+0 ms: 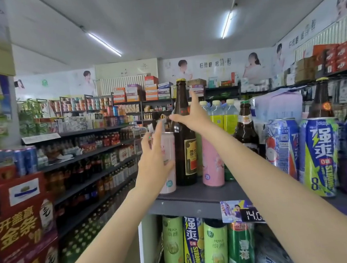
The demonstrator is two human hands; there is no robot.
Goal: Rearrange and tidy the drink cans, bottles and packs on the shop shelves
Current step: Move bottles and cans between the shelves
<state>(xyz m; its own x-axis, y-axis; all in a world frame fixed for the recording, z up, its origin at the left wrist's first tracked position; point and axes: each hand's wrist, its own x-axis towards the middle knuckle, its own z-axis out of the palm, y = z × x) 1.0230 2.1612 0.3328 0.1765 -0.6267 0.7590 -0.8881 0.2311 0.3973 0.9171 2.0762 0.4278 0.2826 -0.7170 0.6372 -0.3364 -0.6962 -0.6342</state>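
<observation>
Reaching up, you touched the bottle (pixel 182 134) at the shelf's (pixel 198 194) left end with both hands open, gripping nothing: left hand (pixel 153 159), right hand (pixel 190 114). Most tidying looked undone.

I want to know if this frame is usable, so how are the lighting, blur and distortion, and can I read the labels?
Head view: even light from the ceiling tube lights, no harsh shadows; wide-angle bending curves the arms and edges; the red cartons at left are smeared; the brown beer bottle label and the blue cans read clearly; the left hand and right hand are slightly soft.
</observation>
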